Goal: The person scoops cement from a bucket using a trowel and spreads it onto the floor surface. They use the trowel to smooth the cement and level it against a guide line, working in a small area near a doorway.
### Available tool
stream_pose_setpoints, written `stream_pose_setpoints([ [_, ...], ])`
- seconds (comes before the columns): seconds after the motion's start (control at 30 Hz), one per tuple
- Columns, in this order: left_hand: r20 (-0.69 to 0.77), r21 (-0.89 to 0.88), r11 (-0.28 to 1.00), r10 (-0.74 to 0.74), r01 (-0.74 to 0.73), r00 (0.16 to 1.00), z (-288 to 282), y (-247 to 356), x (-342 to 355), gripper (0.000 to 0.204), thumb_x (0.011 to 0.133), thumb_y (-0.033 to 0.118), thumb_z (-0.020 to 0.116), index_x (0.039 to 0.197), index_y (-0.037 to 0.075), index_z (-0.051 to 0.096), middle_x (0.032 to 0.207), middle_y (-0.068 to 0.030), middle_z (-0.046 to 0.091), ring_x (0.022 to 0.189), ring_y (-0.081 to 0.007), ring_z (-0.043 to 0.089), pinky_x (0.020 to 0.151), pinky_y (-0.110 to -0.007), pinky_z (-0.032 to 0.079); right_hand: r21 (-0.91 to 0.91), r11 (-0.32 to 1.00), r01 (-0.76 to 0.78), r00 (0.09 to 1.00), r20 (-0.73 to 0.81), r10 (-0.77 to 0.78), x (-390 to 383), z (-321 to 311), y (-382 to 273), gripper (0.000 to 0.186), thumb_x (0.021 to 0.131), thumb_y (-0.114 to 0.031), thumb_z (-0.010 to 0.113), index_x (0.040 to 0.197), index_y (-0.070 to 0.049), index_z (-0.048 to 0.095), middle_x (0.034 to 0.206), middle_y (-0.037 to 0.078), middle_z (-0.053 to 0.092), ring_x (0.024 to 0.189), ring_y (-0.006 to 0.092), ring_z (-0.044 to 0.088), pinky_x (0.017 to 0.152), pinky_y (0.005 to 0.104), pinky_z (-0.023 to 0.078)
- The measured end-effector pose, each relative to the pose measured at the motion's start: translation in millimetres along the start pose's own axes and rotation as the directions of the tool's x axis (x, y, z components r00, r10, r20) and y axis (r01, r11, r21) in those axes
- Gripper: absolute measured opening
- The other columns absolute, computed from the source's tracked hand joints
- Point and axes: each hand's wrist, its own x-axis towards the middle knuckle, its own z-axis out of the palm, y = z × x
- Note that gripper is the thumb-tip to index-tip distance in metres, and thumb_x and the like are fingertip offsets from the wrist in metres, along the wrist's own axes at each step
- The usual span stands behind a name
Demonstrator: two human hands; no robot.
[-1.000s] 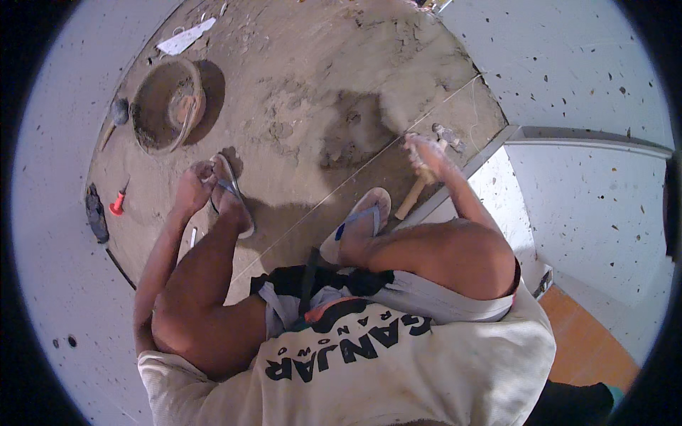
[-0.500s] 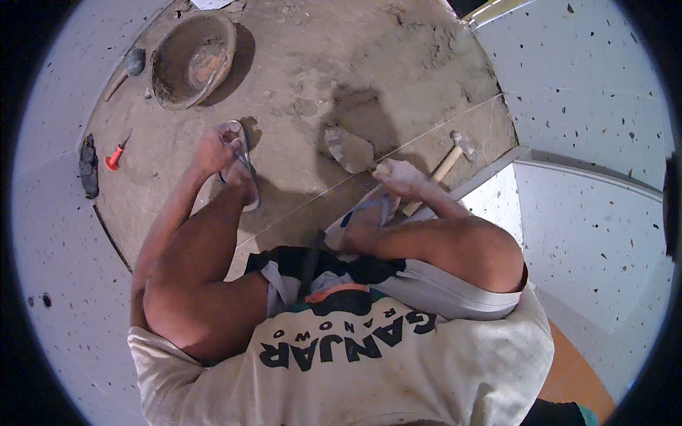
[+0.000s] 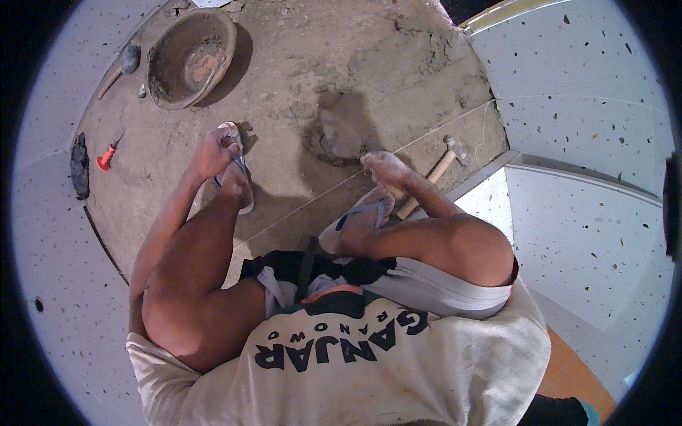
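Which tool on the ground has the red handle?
The small tool at the left edge of the sandy bed. The hammer by the right hand has a wooden handle.

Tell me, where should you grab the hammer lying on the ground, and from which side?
Probably the bare middle of the hammer handle. The metal head points up and away by the tiled edge; the lower end of the wooden handle runs behind the right hand and sandal. Come from above, fingers across the handle, since it lies flat on the sandy ground with nothing over it.
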Motion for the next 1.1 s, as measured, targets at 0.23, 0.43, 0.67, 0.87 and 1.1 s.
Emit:
stream_pose_setpoints([
  [0.23,-0.101,-0.127,0.991,0.024,-0.037,0.995,13,-16,4,0.024,0.081,0.017,0.064,0.100,0.003,0.063,0.082,-0.0141,0.065,0.075,-0.0251,0.062,0.071,-0.038,0.048,-0.103,0.994,0.045,0.946,-0.314,-0.075,-16,-45,9,0.029,0.092,-0.036,0.051,0.098,-0.009,0.059,0.079,0.007,0.056,0.054,0.0155,0.055,0.052,0.0330,0.049],
  [0.43,0.012,-0.028,1.000,-0.004,0.005,1.000,9,-20,3,0.027,0.081,0.019,0.065,0.099,0.000,0.061,0.084,-0.0149,0.066,0.077,-0.0252,0.063,0.072,-0.038,0.049,0.169,0.986,0.004,0.990,-0.138,0.020,-19,-56,18,0.046,0.090,-0.046,0.051,0.107,-0.005,0.060,0.077,0.006,0.059,0.052,0.0173,0.054,0.052,0.0332,0.047],
  [0.67,0.011,-0.083,0.996,0.015,-0.014,1.000,13,-9,12,0.029,0.080,0.021,0.068,0.098,-0.001,0.061,0.082,-0.0156,0.065,0.076,-0.0266,0.062,0.072,-0.039,0.048,-0.445,0.896,-0.005,0.999,-0.046,-0.017,-44,-9,15,0.053,0.088,-0.047,0.052,0.113,-0.001,0.056,0.088,0.019,0.065,0.081,0.0299,0.064,0.076,0.0421,0.052],
  [0.87,-0.041,-0.061,0.998,0.011,-0.013,0.999,11,-10,7,0.031,0.079,0.022,0.069,0.099,0.000,0.061,0.081,-0.0151,0.065,0.075,-0.0264,0.063,0.072,-0.039,0.049,-0.869,0.480,0.116,0.963,-0.019,-0.267,-42,-23,0,0.045,0.090,-0.040,0.048,0.109,0.001,0.053,0.085,0.026,0.065,0.083,0.0420,0.064,0.077,0.0508,0.050],
  [1.1,-0.013,-0.087,0.995,-0.041,0.040,0.999,6,-6,-2,0.034,0.078,0.019,0.070,0.106,0.001,0.061,0.081,-0.0154,0.065,0.075,-0.0266,0.063,0.072,-0.038,0.049,-0.906,0.417,-0.069,0.809,-0.296,-0.508,-5,-79,-22,0.034,0.090,-0.035,0.046,0.101,-0.003,0.053,0.076,0.022,0.066,0.074,0.0392,0.066,0.069,0.0511,0.052],
])
